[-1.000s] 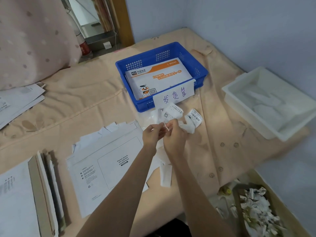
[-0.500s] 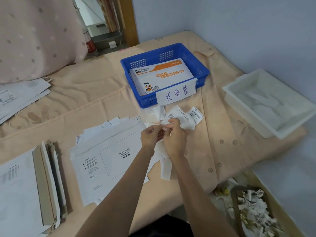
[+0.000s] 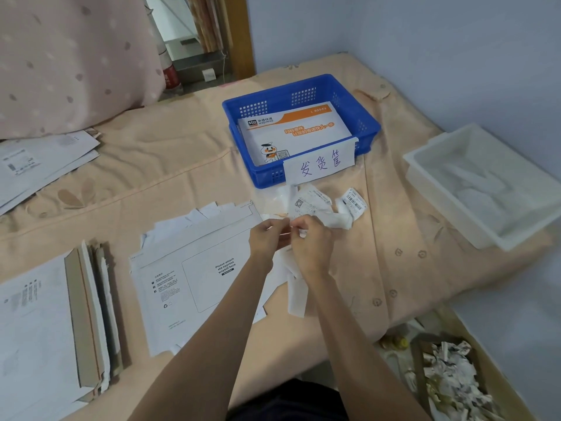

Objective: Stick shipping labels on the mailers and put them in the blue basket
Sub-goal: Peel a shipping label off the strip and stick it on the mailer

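Note:
My left hand [image 3: 267, 237] and my right hand [image 3: 311, 243] meet over the bed, both pinching a white shipping label strip [image 3: 296, 291] whose loose end hangs below them. A curled pile of shipping labels [image 3: 321, 205] lies just beyond my fingers. A white mailer [image 3: 194, 278] with a printed waybill box lies on a stack to the left of my hands. The blue basket [image 3: 368, 129] stands farther back with an orange-and-white mailer [image 3: 297, 129] in it and a handwritten paper sign [image 3: 320, 162] on its front wall.
A white plastic tray [image 3: 425, 165] sits at the right edge of the bed. More mailers stand stacked at the near left [image 3: 88, 317] and lie at the far left [image 3: 36, 165]. A box of crumpled paper scraps [image 3: 449, 381] is on the floor at the lower right.
My hands stay together on the label strip, working it between the fingers. The view has shifted slightly; nothing else has moved.

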`<state>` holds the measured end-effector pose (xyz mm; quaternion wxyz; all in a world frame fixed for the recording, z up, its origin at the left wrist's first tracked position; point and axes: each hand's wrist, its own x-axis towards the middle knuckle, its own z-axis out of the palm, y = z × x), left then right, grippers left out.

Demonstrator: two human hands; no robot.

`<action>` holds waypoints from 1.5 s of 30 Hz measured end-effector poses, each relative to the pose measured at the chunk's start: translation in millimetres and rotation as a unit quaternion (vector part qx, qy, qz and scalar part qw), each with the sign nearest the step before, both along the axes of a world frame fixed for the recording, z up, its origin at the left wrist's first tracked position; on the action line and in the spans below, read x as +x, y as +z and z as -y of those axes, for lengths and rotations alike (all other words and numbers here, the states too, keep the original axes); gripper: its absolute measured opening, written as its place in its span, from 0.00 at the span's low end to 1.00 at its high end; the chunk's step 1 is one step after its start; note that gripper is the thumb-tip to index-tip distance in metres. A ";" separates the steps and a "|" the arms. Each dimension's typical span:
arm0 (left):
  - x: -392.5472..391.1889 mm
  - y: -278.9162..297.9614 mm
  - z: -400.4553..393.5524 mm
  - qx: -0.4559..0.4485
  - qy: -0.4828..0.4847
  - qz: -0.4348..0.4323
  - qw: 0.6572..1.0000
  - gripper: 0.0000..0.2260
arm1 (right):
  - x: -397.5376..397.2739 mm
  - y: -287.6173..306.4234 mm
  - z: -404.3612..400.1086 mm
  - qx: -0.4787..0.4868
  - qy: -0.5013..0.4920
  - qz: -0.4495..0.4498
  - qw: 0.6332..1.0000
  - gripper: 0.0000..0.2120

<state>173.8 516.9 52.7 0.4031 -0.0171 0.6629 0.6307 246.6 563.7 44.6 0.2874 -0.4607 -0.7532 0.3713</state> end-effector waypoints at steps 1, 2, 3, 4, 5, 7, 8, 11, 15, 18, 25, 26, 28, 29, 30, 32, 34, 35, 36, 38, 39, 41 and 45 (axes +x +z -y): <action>-0.9 0.4 0.5 -0.004 -0.002 -0.002 1.000 0.06 | -0.8 0.7 0.5 -0.007 -0.001 0.000 1.000 0.05; -1.9 0.6 0.9 -0.007 -0.002 -0.003 1.000 0.06 | -1.5 1.2 0.7 -0.012 -0.001 0.001 1.000 0.05; -3.0 0.7 1.4 -0.009 -0.001 -0.003 1.000 0.05 | -2.3 1.5 0.8 -0.018 0.000 0.002 1.000 0.06; -3.9 1.0 1.6 -0.008 0.000 -0.001 1.000 0.05 | -3.0 1.9 0.8 -0.025 0.001 0.003 1.000 0.06; -4.7 1.6 1.8 -0.008 0.002 0.001 1.000 0.05 | -3.6 1.8 0.7 -0.032 0.001 0.002 0.999 0.06; -6.3 2.1 2.1 -0.008 0.003 0.002 1.000 0.07 | -5.0 0.9 0.2 -0.043 -0.001 -0.005 0.999 0.05; -7.1 2.4 2.3 -0.011 0.003 0.001 1.000 0.07 | -5.8 0.2 0.0 -0.049 -0.002 -0.010 0.999 0.04; -9.8 2.0 3.7 -0.017 -0.003 0.002 1.000 0.06 | -8.2 -0.6 -0.9 -0.076 -0.014 -0.030 0.997 0.04; -12.2 2.6 4.0 -0.017 -0.031 0.003 0.999 0.06 | -11.3 1.4 -3.7 -0.104 -0.022 -0.034 0.994 0.07; -12.2 3.1 3.3 -0.015 -0.036 -0.004 0.999 0.05 | -13.7 -1.9 -5.1 -0.107 -0.010 -0.033 0.994 0.06; -15.7 9.5 0.1 -0.034 -0.052 -0.004 0.998 0.12 | -15.8 -4.3 -6.5 -0.087 0.018 0.014 0.996 0.05; -16.4 9.0 -0.6 -0.045 -0.056 -0.014 0.997 0.14 | -15.6 -4.1 -7.1 -0.077 0.027 0.025 0.996 0.05; -17.8 8.1 -1.5 -0.062 -0.055 -0.030 0.996 0.15 | -14.3 -4.1 -8.6 -0.046 0.049 0.053 0.996 0.08; -18.6 8.3 -1.9 -0.070 -0.056 -0.037 0.995 0.15 | -13.3 -4.4 -9.4 -0.027 0.058 0.066 0.996 0.09; -19.8 8.6 -2.0 -0.080 -0.060 -0.044 0.994 0.14 | -12.5 -5.4 -10.2 -0.005 0.062 0.073 0.995 0.10; -22.8 9.8 -2.6 -0.099 -0.057 -0.058 0.992 0.12 | -12.1 -7.8 -9.4 0.027 0.056 0.080 0.995 0.09; -23.6 10.1 -3.2 -0.117 -0.040 -0.078 0.989 0.11 | -14.5 -10.5 -5.5 0.038 0.049 0.081 0.995 0.09; -23.8 9.7 -3.5 -0.132 -0.031 -0.092 0.987 0.11 | -16.5 -11.4 -3.1 0.041 0.050 0.081 0.995 0.09; -24.8 7.5 -3.4 -0.152 -0.027 -0.110 0.982 0.13 | -18.2 -12.3 -0.8 0.046 0.053 0.079 0.994 0.09; -27.9 4.3 -2.0 -0.189 -0.020 -0.141 0.971 0.17 | -20.4 -12.5 2.3 0.057 0.060 0.068 0.994 0.10; -29.3 4.2 -1.4 -0.202 -0.014 -0.148 0.968 0.17 | -21.0 -11.9 3.3 0.062 0.063 0.059 0.994 0.10; -32.5 4.6 -1.0 -0.234 -0.007 -0.160 0.959 0.17 | -21.7 -13.2 5.1 0.058 0.067 0.042 0.995 0.10; -37.0 8.5 4.9 -0.360 -0.061 -0.275 0.889 0.20 | -23.0 -15.3 5.2 0.044 0.047 0.041 0.997 0.09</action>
